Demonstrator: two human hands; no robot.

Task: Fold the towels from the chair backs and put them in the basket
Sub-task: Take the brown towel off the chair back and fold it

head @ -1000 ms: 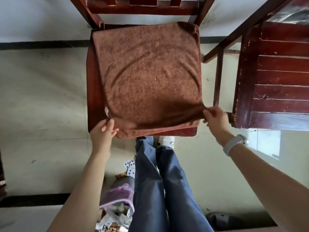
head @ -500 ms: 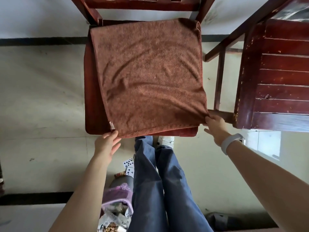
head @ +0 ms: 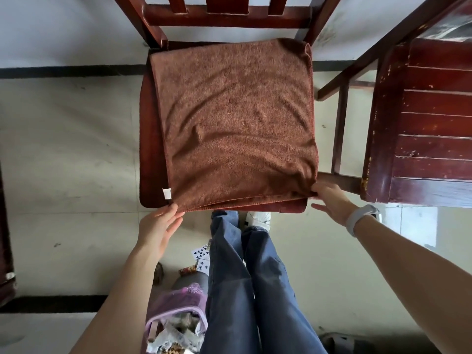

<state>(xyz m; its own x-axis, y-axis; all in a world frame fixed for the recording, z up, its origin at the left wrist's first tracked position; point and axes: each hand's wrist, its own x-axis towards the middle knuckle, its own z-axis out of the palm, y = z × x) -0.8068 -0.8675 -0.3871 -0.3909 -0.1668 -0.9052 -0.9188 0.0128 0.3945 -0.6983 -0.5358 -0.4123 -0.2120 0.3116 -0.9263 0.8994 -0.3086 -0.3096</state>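
Note:
A brown towel (head: 235, 123) lies folded flat on the seat of a dark red wooden chair (head: 149, 149), covering most of it. A small white label shows at its near left edge. My left hand (head: 158, 226) hovers just below the towel's near left corner, fingers straight and relaxed, fingertips at the hem. At the near right corner my right hand (head: 332, 200), with a white wristband, has its fingers extended and its fingertips touching the towel's corner. No basket is clearly visible.
A second dark red wooden chair (head: 421, 123) stands close on the right. Below, my legs in blue jeans (head: 242, 277) stand on the pale tiled floor. A purple bag of rubbish (head: 176, 318) and some playing cards (head: 201, 254) lie by my feet.
Both hands have let go of the towel's near corners. The towel's near edge has settled flat on the seat. The view has tilted slightly.

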